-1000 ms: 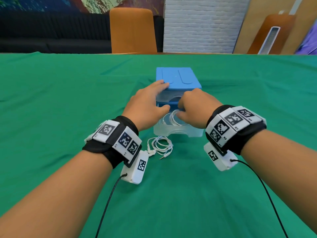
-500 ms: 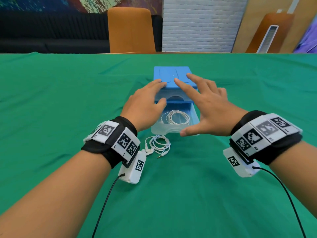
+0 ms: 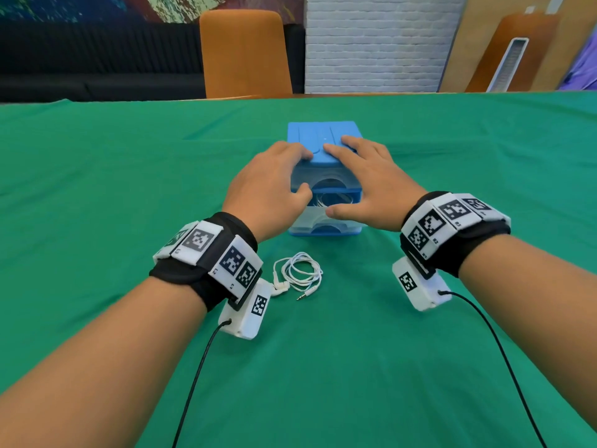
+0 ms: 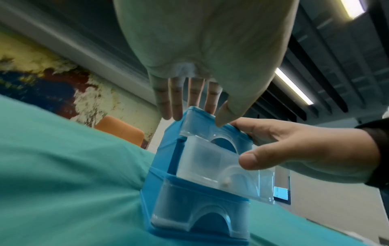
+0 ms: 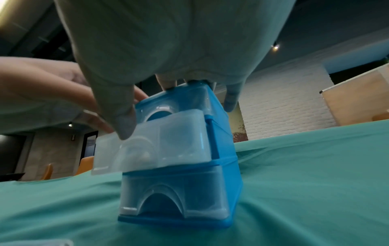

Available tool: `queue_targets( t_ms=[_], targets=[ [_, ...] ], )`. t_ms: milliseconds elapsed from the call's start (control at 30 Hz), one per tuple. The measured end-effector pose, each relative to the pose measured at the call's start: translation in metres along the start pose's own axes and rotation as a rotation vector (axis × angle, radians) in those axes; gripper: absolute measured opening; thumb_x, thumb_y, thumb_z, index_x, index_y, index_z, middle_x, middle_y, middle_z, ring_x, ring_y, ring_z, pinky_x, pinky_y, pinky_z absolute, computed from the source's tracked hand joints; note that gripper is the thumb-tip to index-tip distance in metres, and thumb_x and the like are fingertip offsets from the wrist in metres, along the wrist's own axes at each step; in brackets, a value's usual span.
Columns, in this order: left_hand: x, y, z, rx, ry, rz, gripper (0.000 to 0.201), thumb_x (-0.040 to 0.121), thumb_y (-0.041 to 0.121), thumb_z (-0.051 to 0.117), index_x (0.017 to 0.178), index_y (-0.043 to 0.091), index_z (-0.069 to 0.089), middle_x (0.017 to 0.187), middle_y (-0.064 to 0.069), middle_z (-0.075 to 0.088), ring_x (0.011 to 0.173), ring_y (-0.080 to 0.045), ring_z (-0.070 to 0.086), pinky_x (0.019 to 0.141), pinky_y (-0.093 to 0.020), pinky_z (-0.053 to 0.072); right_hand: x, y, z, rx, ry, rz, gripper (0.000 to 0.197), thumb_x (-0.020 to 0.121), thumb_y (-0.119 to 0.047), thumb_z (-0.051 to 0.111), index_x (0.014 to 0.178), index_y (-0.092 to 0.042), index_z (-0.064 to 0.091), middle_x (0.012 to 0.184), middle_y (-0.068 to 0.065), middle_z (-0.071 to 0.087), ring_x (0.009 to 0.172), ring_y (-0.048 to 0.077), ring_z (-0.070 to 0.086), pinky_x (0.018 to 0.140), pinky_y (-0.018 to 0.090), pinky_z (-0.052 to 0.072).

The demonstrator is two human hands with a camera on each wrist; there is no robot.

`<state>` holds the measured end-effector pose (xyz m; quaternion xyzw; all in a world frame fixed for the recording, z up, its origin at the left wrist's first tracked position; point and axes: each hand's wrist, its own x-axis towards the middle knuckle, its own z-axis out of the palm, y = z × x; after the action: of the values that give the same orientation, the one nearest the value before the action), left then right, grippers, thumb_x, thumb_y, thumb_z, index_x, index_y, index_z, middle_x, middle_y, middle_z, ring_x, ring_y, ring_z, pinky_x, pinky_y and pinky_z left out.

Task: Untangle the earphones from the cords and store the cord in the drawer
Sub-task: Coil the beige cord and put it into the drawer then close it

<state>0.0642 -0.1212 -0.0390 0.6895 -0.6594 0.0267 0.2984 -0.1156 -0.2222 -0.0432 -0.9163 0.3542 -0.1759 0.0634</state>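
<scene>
Holding cord, half-open drawer, earphones outside

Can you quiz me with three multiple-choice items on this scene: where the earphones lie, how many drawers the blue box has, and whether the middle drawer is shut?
1. The earphones lie
A. on the green cloth in front of the drawer box
B. on top of the box
C. in the right hand

2. The box's clear drawers number
A. one
B. three
C. five

3. The middle drawer is
A. fully shut
B. taken out
C. part open, with the right hand thumb on its front

Answers: 1 A, head view shows them coiled there; 2 B, wrist views show three; 3 C, it juts out.
</scene>
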Motion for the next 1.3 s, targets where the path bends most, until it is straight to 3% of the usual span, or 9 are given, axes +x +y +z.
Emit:
queue_targets(
  t_ms=[133, 267, 733, 867, 933, 1000, 1100, 1200, 1300],
  targets=[
    [0.009, -0.002, 0.004, 0.022, -0.048, 0.015, 0.045, 0.096, 0.036, 0.052, 0.14, 0.029, 0.048, 0.148, 0.009, 0.046, 0.127, -0.021, 0.05, 0.101, -0.042, 0.044, 0.001, 0.004, 0.007, 0.034, 0.083, -0.015, 0.092, 0.075, -0.047, 0.076, 0.154, -0.03, 0.032, 0.157, 0.002, 0.028, 0.144, 0.025, 0.021, 0.117, 0.046, 0.032],
    [0.011, -0.003, 0.008, -0.014, -0.029, 0.028, 0.044, 0.098, 0.035, 0.048, 0.141, 0.026, 0.05, 0.147, 0.008, 0.048, 0.129, -0.019, 0.049, 0.106, -0.04, 0.041, 0.005, 0.004, 0.013, -0.021, 0.165, -0.007, 0.08, 0.078, -0.034, 0.076, 0.148, -0.032, 0.038, 0.149, -0.002, 0.036, 0.138, 0.023, 0.028, 0.107, 0.044, 0.044],
    [0.009, -0.002, 0.011, 0.014, -0.014, 0.021, 0.042, 0.099, 0.029, 0.047, 0.141, 0.028, 0.047, 0.15, 0.011, 0.043, 0.13, -0.019, 0.049, 0.101, -0.042, 0.044, 0.005, 0.002, 0.015, -0.023, 0.189, 0.002, 0.075, 0.08, -0.031, 0.075, 0.146, -0.031, 0.04, 0.148, -0.003, 0.036, 0.139, 0.023, 0.027, 0.101, 0.047, 0.049],
    [0.008, -0.001, 0.009, 0.013, -0.035, 0.011, 0.044, 0.099, 0.028, 0.046, 0.143, 0.029, 0.045, 0.152, 0.011, 0.04, 0.131, -0.019, 0.048, 0.103, -0.043, 0.043, 0.0, -0.007, 0.012, -0.071, 0.165, 0.042, 0.074, 0.082, -0.034, 0.07, 0.148, -0.032, 0.038, 0.154, 0.001, 0.031, 0.142, 0.026, 0.027, 0.108, 0.049, 0.039],
    [0.009, -0.001, 0.008, -0.003, -0.037, 0.006, 0.044, 0.1, 0.026, 0.045, 0.144, 0.029, 0.046, 0.153, 0.011, 0.04, 0.133, -0.019, 0.047, 0.104, -0.043, 0.043, -0.012, -0.016, 0.012, -0.078, 0.317, 0.046, 0.063, 0.08, -0.032, 0.067, 0.139, -0.031, 0.046, 0.147, 0.001, 0.039, 0.132, 0.027, 0.036, 0.1, 0.045, 0.035],
    [0.009, -0.001, 0.007, -0.009, -0.041, 0.009, 0.045, 0.1, 0.026, 0.043, 0.145, 0.029, 0.045, 0.154, 0.011, 0.039, 0.135, -0.019, 0.046, 0.105, -0.043, 0.042, -0.023, -0.027, 0.014, -0.018, 0.435, -0.043, 0.04, 0.08, -0.026, 0.064, 0.119, -0.026, 0.056, 0.12, -0.002, 0.053, 0.107, 0.024, 0.049, 0.086, 0.041, 0.041],
    [0.008, -0.002, 0.007, -0.004, -0.049, 0.015, 0.045, 0.102, 0.025, 0.039, 0.147, 0.028, 0.044, 0.157, 0.009, 0.036, 0.138, -0.019, 0.042, 0.108, -0.041, 0.04, -0.028, -0.042, 0.019, 0.122, 0.14, -0.088, 0.007, 0.085, -0.022, 0.058, 0.09, -0.021, 0.063, 0.082, -0.003, 0.063, 0.077, 0.024, 0.058, 0.072, 0.042, 0.053],
    [0.009, -0.002, 0.006, -0.018, -0.06, 0.011, 0.045, 0.104, 0.025, 0.036, 0.149, 0.027, 0.042, 0.159, 0.008, 0.033, 0.143, -0.016, 0.036, 0.111, -0.038, 0.035, -0.026, -0.054, 0.029, -0.015, -0.301, 0.008, 0.017, 0.088, -0.034, 0.065, 0.085, -0.019, 0.072, 0.088, 0.007, 0.07, 0.084, 0.026, 0.063, 0.079, 0.038, 0.056],
    [0.009, -0.002, 0.004, -0.019, -0.074, 0.016, 0.046, 0.105, 0.026, 0.035, 0.151, 0.027, 0.04, 0.161, 0.007, 0.031, 0.146, -0.014, 0.03, 0.115, -0.038, 0.032, -0.019, -0.06, 0.039, -0.12, -0.383, 0.084, 0.031, 0.086, -0.039, 0.069, 0.076, -0.011, 0.064, 0.078, 0.006, 0.064, 0.078, 0.028, 0.063, 0.072, 0.036, 0.056]
  ],
)
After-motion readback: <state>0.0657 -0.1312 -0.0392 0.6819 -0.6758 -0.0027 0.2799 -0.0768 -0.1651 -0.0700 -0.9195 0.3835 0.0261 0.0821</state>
